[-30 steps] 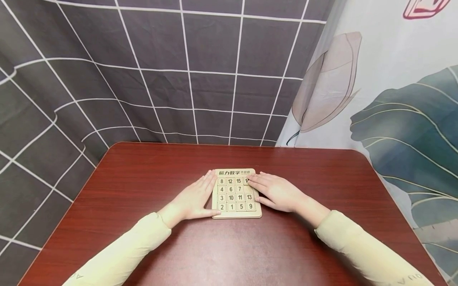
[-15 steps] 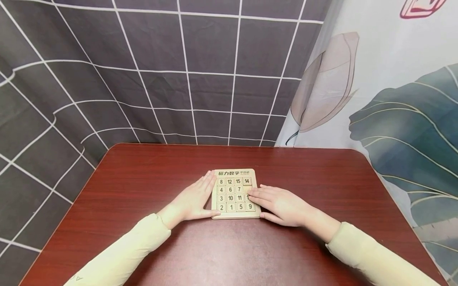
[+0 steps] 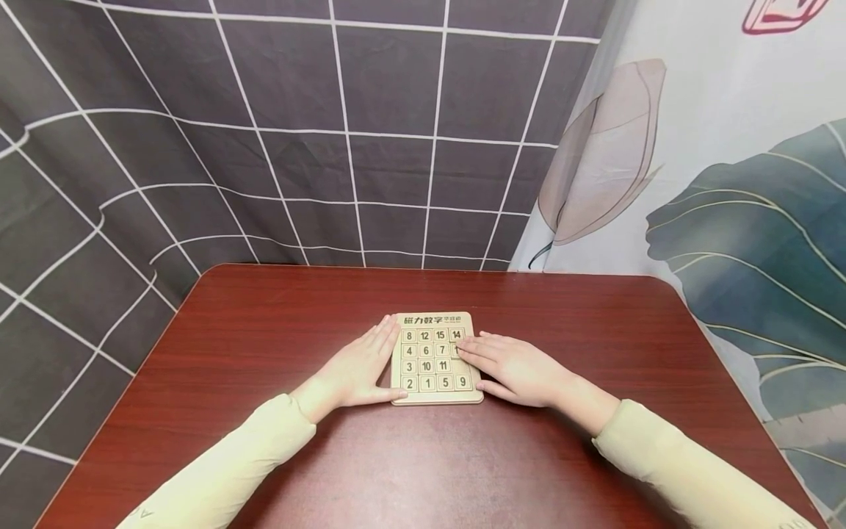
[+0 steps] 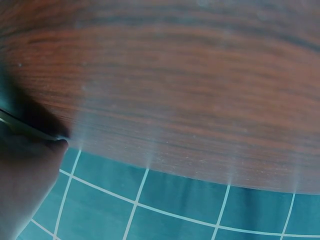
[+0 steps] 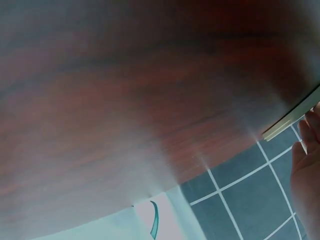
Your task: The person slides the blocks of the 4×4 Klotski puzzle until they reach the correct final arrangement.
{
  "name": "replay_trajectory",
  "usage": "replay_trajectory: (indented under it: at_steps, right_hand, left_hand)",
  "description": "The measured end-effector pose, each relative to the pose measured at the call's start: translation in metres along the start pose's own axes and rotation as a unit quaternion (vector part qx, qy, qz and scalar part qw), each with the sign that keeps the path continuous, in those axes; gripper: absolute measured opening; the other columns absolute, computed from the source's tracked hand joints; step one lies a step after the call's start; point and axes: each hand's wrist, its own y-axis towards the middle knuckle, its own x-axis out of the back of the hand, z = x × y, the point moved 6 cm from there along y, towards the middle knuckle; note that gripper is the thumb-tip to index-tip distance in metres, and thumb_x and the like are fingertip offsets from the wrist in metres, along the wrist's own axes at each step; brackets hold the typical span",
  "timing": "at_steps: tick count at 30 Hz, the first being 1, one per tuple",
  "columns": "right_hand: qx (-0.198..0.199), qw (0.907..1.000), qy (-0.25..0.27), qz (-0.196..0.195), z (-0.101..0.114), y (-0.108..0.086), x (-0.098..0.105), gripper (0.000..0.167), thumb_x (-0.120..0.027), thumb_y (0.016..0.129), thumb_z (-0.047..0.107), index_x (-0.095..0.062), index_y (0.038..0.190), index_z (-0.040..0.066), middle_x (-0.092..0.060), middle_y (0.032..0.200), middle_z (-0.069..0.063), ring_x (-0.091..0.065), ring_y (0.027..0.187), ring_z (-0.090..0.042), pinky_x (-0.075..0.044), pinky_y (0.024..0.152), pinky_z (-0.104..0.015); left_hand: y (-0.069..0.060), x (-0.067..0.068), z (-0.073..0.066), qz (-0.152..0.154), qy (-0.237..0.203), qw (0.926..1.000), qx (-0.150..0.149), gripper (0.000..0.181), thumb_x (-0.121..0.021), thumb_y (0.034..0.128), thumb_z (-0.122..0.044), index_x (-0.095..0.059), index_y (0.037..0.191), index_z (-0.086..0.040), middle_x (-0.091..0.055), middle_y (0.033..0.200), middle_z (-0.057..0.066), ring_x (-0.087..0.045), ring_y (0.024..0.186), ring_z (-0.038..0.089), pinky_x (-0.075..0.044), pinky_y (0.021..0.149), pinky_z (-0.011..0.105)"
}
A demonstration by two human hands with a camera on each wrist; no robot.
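A pale number-puzzle board point(image 3: 437, 397) with numbered square tiles lies flat on the table. My left hand point(image 3: 355, 369) rests along its left side, fingers straight, thumb at the lower left corner. My right hand point(image 3: 518, 369) reaches in from the right, its fingertips on a tile in the second row, right column, mostly covered; the thumb touches the board's right edge. Below that tile, the third row's right slot holds no tile. In the left wrist view my left hand point(image 4: 27, 182) shows at the left edge; in the right wrist view my right hand point(image 5: 307, 170) is beside the board's edge point(image 5: 290, 120).
The dark red wooden table point(image 3: 423, 463) spreads around the board. Behind it hangs a dark grey curtain point(image 3: 390, 88) with white grid lines, and at the right a white curtain point(image 3: 714, 95) with leaf prints.
My right hand moved down from the 14 tile to the 13 tile, then back up a little; that tile has slid from the third row to the second. My left hand has stayed put.
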Motion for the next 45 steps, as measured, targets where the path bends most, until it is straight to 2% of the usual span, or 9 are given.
replay_trajectory:
  at_steps: [7,16,21,27,34,41,45]
  right_hand:
    - [0.0,1.0,-0.009,0.001,0.0,0.001,-0.001,0.059,-0.068,0.102,0.035,-0.059,0.15,0.002,-0.06,0.156,-0.013,-0.057,0.146,-0.028,-0.047,0.122,-0.049]
    - [0.064,0.9972,-0.01,-0.039,0.028,-0.014,0.006,0.056,-0.071,0.1,0.033,-0.063,0.145,0.002,-0.064,0.15,-0.012,-0.061,0.141,-0.024,-0.052,0.117,-0.049]
    - [0.084,0.9956,-0.022,-0.036,0.041,-0.021,0.007,0.055,-0.071,0.1,0.033,-0.063,0.144,0.002,-0.066,0.148,-0.01,-0.062,0.14,-0.023,-0.051,0.117,-0.045]
    - [0.08,0.9957,-0.038,-0.026,0.044,-0.021,0.008,0.056,-0.071,0.1,0.034,-0.063,0.145,0.002,-0.066,0.149,-0.008,-0.062,0.14,-0.021,-0.05,0.118,-0.043]
    - [0.07,0.9963,-0.04,-0.029,0.036,-0.019,0.007,0.055,-0.071,0.1,0.034,-0.063,0.144,0.002,-0.066,0.148,-0.011,-0.063,0.14,-0.024,-0.053,0.116,-0.045]
    - [0.049,0.9982,-0.021,-0.029,0.026,-0.013,0.005,0.056,-0.069,0.101,0.034,-0.062,0.146,0.001,-0.064,0.151,-0.013,-0.061,0.142,-0.026,-0.052,0.118,-0.048]
    - [0.052,0.9979,-0.019,-0.033,0.026,-0.012,0.004,0.054,-0.068,0.102,0.034,-0.063,0.145,0.001,-0.065,0.15,-0.013,-0.061,0.141,-0.026,-0.051,0.117,-0.048]
  left_hand:
    - [0.0,-0.001,0.001,-0.001,0.002,1.0,-0.003,0.112,-0.061,0.0956,-0.068,-0.022,0.163,0.013,-0.023,0.172,0.031,-0.021,0.164,0.042,-0.027,0.134,0.049]
    - [-0.002,-0.002,0.004,0.005,0.001,1.0,0.004,0.113,-0.061,0.0955,-0.069,-0.022,0.164,0.012,-0.022,0.173,0.029,-0.02,0.164,0.041,-0.027,0.135,0.049]
    - [-0.002,-0.002,0.004,0.01,0.005,0.9999,0.008,0.114,-0.059,0.0954,-0.071,-0.02,0.165,0.01,-0.02,0.174,0.028,-0.018,0.165,0.04,-0.024,0.135,0.047]
    - [-0.001,0.0,0.003,0.002,0.006,1.0,0.006,0.114,-0.06,0.0947,-0.071,-0.021,0.164,0.011,-0.02,0.174,0.029,-0.019,0.165,0.04,-0.025,0.135,0.048]
    - [-0.001,0.002,0.003,0.003,0.015,0.9999,0.002,0.114,-0.06,0.0947,-0.071,-0.021,0.164,0.011,-0.019,0.174,0.029,-0.02,0.164,0.04,-0.026,0.135,0.048]
    - [0.0,0.0,0.003,0.008,0.01,0.9999,0.001,0.113,-0.061,0.0951,-0.069,-0.022,0.164,0.012,-0.021,0.174,0.029,-0.021,0.164,0.041,-0.027,0.135,0.048]
    - [0.0,0.0,0.002,0.003,0.009,0.9999,-0.003,0.113,-0.061,0.0954,-0.068,-0.023,0.163,0.013,-0.021,0.173,0.03,-0.022,0.164,0.041,-0.027,0.134,0.048]
